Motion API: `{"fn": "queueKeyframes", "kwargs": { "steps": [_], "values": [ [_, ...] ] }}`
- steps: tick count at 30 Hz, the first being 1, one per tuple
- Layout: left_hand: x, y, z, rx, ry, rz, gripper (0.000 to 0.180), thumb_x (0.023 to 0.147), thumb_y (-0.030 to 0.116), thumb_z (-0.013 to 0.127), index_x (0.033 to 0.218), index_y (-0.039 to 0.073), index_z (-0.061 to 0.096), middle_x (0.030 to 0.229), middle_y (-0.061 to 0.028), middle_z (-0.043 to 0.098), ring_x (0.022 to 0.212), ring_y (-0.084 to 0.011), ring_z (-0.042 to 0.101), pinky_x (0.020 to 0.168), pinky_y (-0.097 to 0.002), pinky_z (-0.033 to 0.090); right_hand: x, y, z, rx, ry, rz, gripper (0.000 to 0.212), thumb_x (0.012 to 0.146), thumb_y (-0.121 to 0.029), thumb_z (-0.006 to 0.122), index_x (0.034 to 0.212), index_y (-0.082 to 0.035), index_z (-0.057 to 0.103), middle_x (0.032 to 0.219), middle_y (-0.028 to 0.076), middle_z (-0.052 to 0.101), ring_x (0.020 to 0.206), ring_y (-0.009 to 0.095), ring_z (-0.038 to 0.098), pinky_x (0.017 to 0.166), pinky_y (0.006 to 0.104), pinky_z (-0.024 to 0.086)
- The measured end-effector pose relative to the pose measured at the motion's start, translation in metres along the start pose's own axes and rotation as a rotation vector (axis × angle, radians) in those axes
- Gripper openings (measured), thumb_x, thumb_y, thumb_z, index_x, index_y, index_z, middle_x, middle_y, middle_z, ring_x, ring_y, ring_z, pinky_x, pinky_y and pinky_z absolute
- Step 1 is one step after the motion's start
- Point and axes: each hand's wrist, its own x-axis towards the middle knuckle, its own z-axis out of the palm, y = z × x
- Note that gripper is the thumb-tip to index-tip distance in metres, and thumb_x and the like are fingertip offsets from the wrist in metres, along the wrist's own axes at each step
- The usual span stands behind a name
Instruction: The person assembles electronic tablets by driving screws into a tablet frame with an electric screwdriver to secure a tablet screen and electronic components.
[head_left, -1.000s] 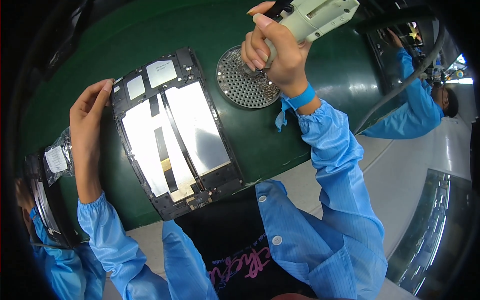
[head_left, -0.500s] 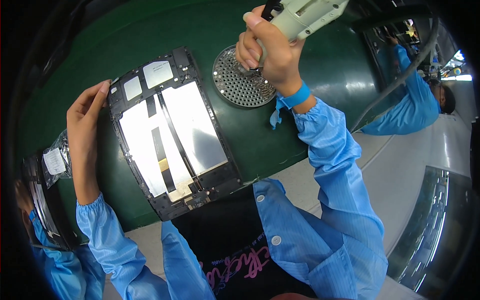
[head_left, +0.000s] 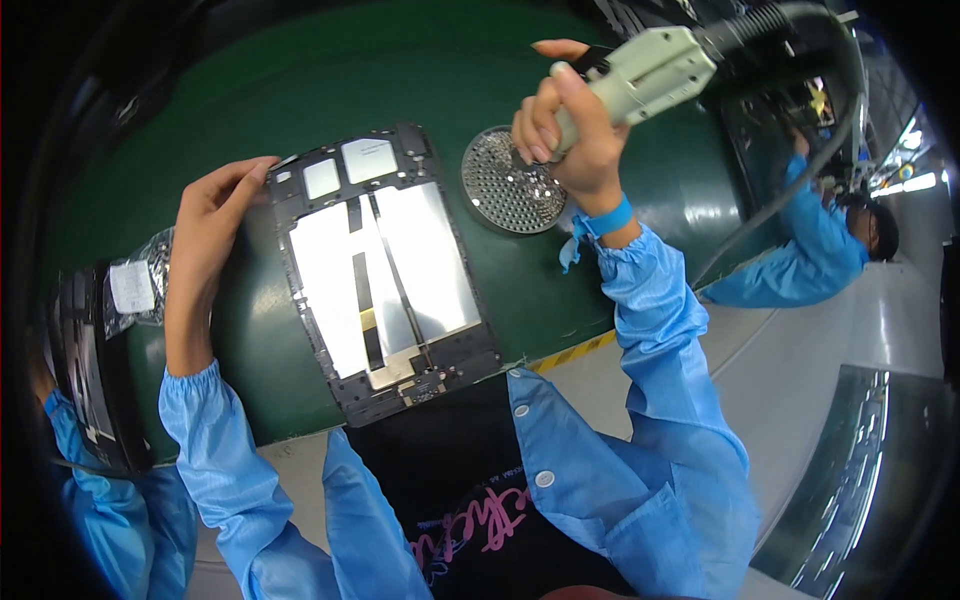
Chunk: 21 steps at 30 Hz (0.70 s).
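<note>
We work at a green conveyor belt (head_left: 330, 80) that fills most of the view. On it, square before us, lies the open tablet back frame (head_left: 385, 270), a black chassis with two large silvery shield plates and small boards at its near and far ends. It has stayed put over the last second. Our left hand (head_left: 205, 255) rests flat along its left edge, fingers straight and close together, pinning the frame without gripping anything.

To the right of the frame sits the round perforated screw tray (head_left: 512, 182), flat on the belt, clear of the frame. Our right hand (head_left: 568, 135) is wrapped tight around the pale grey electric screwdriver (head_left: 645, 70), whose black cable arcs off to the right. A second ago that hand was directly over the tray; now it has lifted slightly and the tool is tilted, its bit hidden behind our fingers. We judge a screw has just been picked up, though we cannot see one.

At far left, bagged parts (head_left: 135, 285) lie on the belt.
</note>
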Motion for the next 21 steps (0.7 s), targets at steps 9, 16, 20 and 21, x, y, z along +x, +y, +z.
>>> {"fn": "queueKeyframes", "kwargs": {
  "steps": [9,16,20,21],
  "values": [
    [-0.007,-0.002,-0.008,-0.097,-0.099,0.034,0.029,0.095,0.017,0.065,0.115,-0.003,0.070,0.092,-0.0048,0.069,0.083,-0.0097,0.060,0.080,-0.0224,0.048,0.035,-0.021,0.092,0.033,-0.135,0.041,0.029,0.096,-0.024,0.049,0.105,0.004,0.053,0.050,0.000,0.032,0.038,0.011,0.036,0.040,0.0307,0.035],
    [-0.008,-0.007,-0.008,-0.202,-0.109,0.030,0.030,0.094,0.016,0.066,0.116,-0.005,0.068,0.093,-0.0065,0.070,0.083,-0.0105,0.062,0.078,-0.0233,0.050,0.054,0.008,0.170,0.144,-0.266,0.044,0.024,0.096,-0.019,0.053,0.102,0.003,0.057,0.049,0.001,0.035,0.037,0.013,0.039,0.040,0.0315,0.036],
    [-0.006,-0.007,-0.008,-0.266,-0.111,0.022,0.028,0.092,0.014,0.066,0.111,-0.006,0.070,0.091,-0.0089,0.071,0.080,-0.0114,0.064,0.075,-0.0242,0.052,0.056,0.028,0.185,0.125,-0.263,0.066,0.022,0.096,-0.017,0.054,0.101,0.003,0.058,0.049,0.002,0.037,0.037,0.014,0.040,0.040,0.0318,0.037],
    [-0.006,-0.007,-0.008,-0.283,-0.105,0.036,0.026,0.091,0.013,0.066,0.108,-0.007,0.071,0.087,-0.0099,0.072,0.077,-0.0121,0.065,0.074,-0.0247,0.053,0.056,0.031,0.188,0.125,-0.267,0.070,0.022,0.096,-0.017,0.054,0.101,0.003,0.058,0.049,0.002,0.037,0.037,0.014,0.040,0.040,0.0318,0.037]
  ]
}}
